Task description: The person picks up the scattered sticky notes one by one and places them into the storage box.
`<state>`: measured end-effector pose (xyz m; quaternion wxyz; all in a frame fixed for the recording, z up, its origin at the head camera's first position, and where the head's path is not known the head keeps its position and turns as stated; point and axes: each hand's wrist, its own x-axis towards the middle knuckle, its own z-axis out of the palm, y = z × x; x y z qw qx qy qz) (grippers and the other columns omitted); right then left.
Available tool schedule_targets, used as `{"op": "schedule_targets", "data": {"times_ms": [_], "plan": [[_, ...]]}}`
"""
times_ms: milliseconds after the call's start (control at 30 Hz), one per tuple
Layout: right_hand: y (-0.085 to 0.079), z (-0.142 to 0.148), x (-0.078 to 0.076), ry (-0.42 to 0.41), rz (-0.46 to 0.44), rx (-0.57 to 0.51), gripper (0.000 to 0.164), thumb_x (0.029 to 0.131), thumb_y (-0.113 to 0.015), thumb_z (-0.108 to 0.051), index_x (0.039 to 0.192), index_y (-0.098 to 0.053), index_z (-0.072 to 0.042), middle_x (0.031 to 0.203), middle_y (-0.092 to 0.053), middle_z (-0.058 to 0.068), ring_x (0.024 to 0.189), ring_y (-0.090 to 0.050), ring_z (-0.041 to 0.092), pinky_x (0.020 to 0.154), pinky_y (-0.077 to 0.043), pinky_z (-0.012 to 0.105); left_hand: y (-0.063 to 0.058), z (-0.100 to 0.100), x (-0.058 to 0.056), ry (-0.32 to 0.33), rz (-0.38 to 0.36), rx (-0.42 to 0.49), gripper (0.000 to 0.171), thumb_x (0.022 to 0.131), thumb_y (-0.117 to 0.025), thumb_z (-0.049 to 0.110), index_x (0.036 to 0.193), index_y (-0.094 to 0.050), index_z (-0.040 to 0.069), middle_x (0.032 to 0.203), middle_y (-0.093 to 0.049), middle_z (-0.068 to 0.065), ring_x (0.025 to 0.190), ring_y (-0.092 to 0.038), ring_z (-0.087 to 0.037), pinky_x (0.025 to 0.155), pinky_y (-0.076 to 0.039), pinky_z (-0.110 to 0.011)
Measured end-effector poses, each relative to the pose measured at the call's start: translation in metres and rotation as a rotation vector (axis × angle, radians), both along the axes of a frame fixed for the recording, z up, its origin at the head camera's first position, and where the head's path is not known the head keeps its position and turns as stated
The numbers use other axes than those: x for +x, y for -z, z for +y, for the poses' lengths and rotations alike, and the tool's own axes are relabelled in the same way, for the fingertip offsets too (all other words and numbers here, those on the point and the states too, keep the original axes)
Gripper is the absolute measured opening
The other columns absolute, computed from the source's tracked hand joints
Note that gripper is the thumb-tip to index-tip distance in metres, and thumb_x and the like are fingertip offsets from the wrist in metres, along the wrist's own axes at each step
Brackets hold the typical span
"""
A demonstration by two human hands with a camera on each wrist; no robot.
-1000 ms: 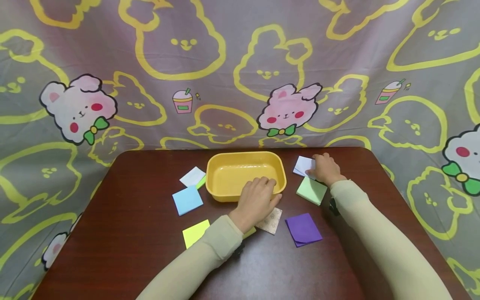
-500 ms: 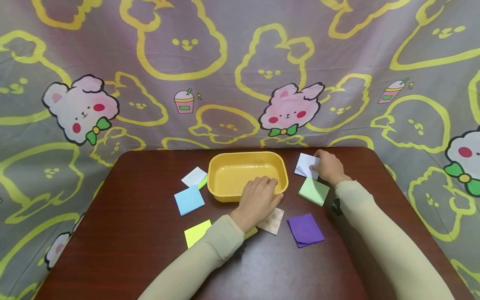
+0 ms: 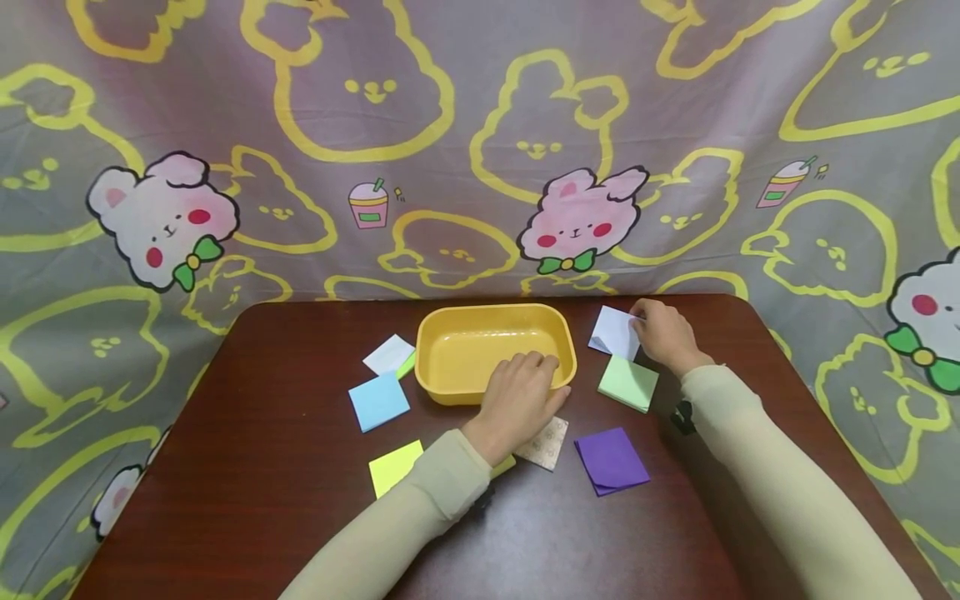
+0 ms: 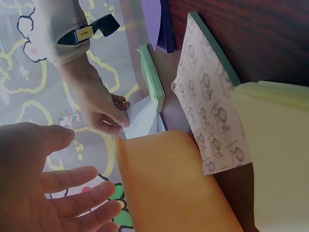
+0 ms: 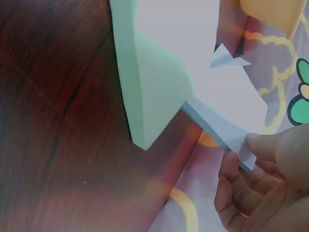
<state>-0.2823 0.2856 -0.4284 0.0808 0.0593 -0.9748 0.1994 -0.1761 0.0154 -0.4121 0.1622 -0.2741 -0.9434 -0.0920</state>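
Observation:
At the back right of the table, my right hand (image 3: 667, 335) pinches one corner of a pale white sticky-note pad (image 3: 615, 332) between thumb and fingers. The right wrist view shows the thumb on top of that pad (image 5: 236, 106) and fingertips under its edge. A light green sticky-note pad (image 3: 628, 383) lies just in front, close to it. My left hand (image 3: 521, 402) is over the front right rim of a yellow plastic basin (image 3: 442, 396), fingers relaxed and nothing in them. In the left wrist view its fingers (image 4: 82, 191) are spread beside the basin wall.
A purple pad (image 3: 611, 461) and a patterned beige pad (image 3: 547, 446) lie in front of the basin. A pale yellow pad (image 3: 502, 465) is partly under my left arm. To the left are bright yellow (image 3: 393, 467), blue (image 3: 378, 402) and white (image 3: 390, 354) pads. A cartoon-print curtain (image 3: 450, 150) hangs behind.
My right hand has drawn back slightly to the right, and its fingers now pinch the pale pad's right corner. The pad has turned a little. The left hand stays in place.

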Motion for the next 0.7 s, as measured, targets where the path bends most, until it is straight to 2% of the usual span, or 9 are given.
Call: {"op": "schedule_targets", "data": {"times_ms": [167,433,700], "plan": [[-0.004,-0.001,0.004,-0.013,0.012,0.0,0.018,0.092,-0.052,-0.015,0.103,-0.061,-0.003,0.094,-0.064,0.018,0.077,-0.058,0.033,0.063,-0.043,0.05,-0.001,0.003,0.0,0.0,-0.004,-0.004,0.043,0.093,-0.048,0.046,0.117,-0.061,0.013,0.105,-0.063,-0.001,0.09,-0.058,-0.018,0.072,-0.044,-0.033],[-0.011,-0.003,0.008,-0.024,0.056,-0.001,0.018,0.093,-0.052,-0.014,0.105,-0.06,-0.003,0.099,-0.065,0.02,0.081,-0.06,0.035,0.066,-0.044,0.052,-0.002,0.006,0.0,0.01,0.033,0.011,0.039,0.092,-0.05,0.045,0.113,-0.062,0.014,0.102,-0.063,-0.001,0.088,-0.058,-0.018,0.07,-0.044,-0.032],[-0.019,-0.009,0.014,-0.028,0.096,-0.017,0.019,0.093,-0.053,-0.014,0.105,-0.061,-0.002,0.104,-0.065,0.021,0.084,-0.061,0.035,0.067,-0.045,0.052,-0.008,0.012,-0.002,0.019,0.03,0.009,0.039,0.093,-0.048,0.045,0.111,-0.062,0.014,0.1,-0.062,-0.001,0.088,-0.057,-0.018,0.068,-0.043,-0.031]]}}
